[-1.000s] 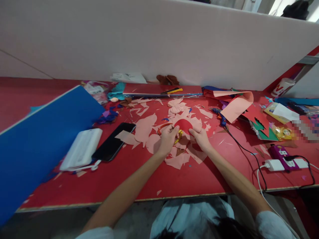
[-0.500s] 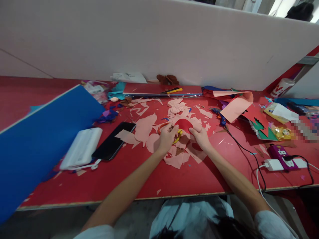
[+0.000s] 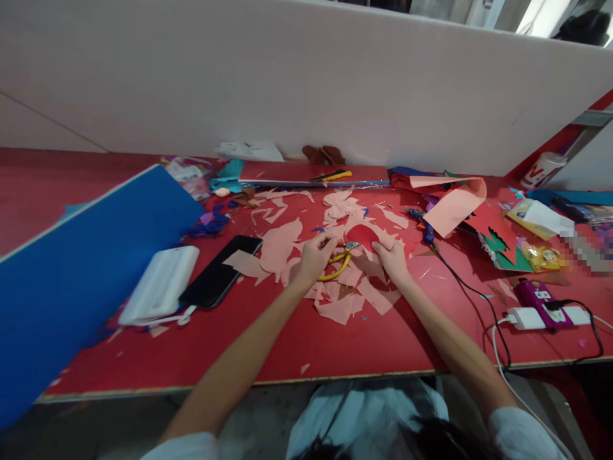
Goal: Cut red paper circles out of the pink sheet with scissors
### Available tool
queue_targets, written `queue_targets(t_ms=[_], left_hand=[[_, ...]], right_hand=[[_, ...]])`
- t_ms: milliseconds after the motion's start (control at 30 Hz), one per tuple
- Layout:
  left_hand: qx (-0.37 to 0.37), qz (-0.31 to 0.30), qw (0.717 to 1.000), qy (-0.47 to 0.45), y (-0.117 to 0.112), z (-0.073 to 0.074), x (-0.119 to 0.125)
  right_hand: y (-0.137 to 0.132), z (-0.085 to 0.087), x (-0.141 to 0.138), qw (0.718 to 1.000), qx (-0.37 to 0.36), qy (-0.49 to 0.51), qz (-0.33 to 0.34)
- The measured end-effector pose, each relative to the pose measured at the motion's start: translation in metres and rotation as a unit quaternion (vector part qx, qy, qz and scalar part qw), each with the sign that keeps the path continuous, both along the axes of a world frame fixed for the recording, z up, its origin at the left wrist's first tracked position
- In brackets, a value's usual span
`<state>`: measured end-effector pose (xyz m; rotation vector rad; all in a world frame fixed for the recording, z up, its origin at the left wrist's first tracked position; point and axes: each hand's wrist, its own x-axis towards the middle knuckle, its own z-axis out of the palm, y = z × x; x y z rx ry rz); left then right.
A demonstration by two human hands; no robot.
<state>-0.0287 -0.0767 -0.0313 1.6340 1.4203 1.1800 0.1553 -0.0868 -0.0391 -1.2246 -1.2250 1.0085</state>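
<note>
My left hand (image 3: 313,259) grips a pair of yellow-handled scissors (image 3: 338,267), whose small metal blades point right at the edge of a red paper piece (image 3: 363,236). My right hand (image 3: 393,260) is pinching that red piece, with its lower part hidden behind my fingers. Under both hands lie many torn salmon-pink paper scraps (image 3: 278,246). My hands are a short distance apart, with the scissors' blades between them.
The red worktable (image 3: 268,351) holds a blue board (image 3: 86,275), a white power bank (image 3: 160,284), a black smartphone (image 3: 220,271), and a blue glue gun (image 3: 420,225) with a black cord. A white partition (image 3: 287,76) runs along the back.
My hands have moved slightly apart. The yellow scissors now show more clearly, with blades toward the red piece. The red piece has shifted right, and the orange ring near my left hand no longer shows.
</note>
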Motion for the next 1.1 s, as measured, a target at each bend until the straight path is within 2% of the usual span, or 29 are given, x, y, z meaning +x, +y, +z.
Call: queue_targets(t_ms=[67,133,200,267,367,567,633,700,733,800,833,900,933,1000,1100], left_hand=[[0.032,-0.021,0.983,0.181,-0.002,0.005,-0.004],[0.046,-0.04,0.935,0.348,-0.005,0.011,-0.006],[0.049,-0.051,0.897,0.436,-0.008,0.017,-0.006],[0.044,-0.051,0.877,0.476,-0.011,0.019,-0.005],[0.026,-0.043,0.861,0.507,-0.011,0.021,-0.004],[0.016,-0.032,0.859,0.511,-0.011,0.024,-0.005],[0.022,-0.039,0.873,0.486,-0.01,0.022,-0.005],[0.028,-0.046,0.911,0.408,-0.007,0.017,-0.005],[0.026,-0.048,0.938,0.342,-0.006,0.014,-0.004],[0.002,-0.055,0.987,0.152,-0.003,0.007,-0.001],[-0.028,-0.064,0.996,0.049,-0.002,0.004,0.001],[-0.114,-0.093,0.984,-0.103,-0.003,0.001,0.006],[-0.153,-0.105,0.971,-0.148,-0.005,0.001,0.008],[-0.195,-0.116,0.956,-0.185,-0.01,0.003,0.014],[-0.162,-0.091,0.964,-0.19,-0.017,0.008,0.022]], right_hand=[[0.002,-0.001,0.002,1.0,0.001,-0.02,-0.02],[0.005,-0.004,0.004,0.999,0.001,-0.026,-0.034],[0.007,-0.007,0.006,0.999,0.005,-0.01,-0.038],[0.008,-0.01,0.007,0.999,0.009,0.017,-0.041],[0.009,-0.011,0.009,0.997,-0.003,0.037,-0.063],[0.01,-0.01,0.014,0.996,0.011,0.07,-0.053],[0.009,-0.008,0.014,0.996,0.022,0.065,-0.048],[0.008,-0.006,0.012,0.997,0.024,0.058,-0.039],[0.006,-0.005,0.01,0.998,0.021,0.055,-0.032],[0.003,-0.004,0.005,0.998,0.008,0.06,-0.009],[0.002,-0.003,0.002,0.997,0.001,0.074,0.008],[-0.002,-0.003,-0.004,0.991,-0.009,0.121,0.049],[-0.003,-0.003,-0.007,0.987,-0.015,0.147,0.07],[-0.006,-0.003,-0.012,0.977,-0.028,0.189,0.099],[-0.011,-0.002,-0.018,0.968,-0.045,0.222,0.105]])
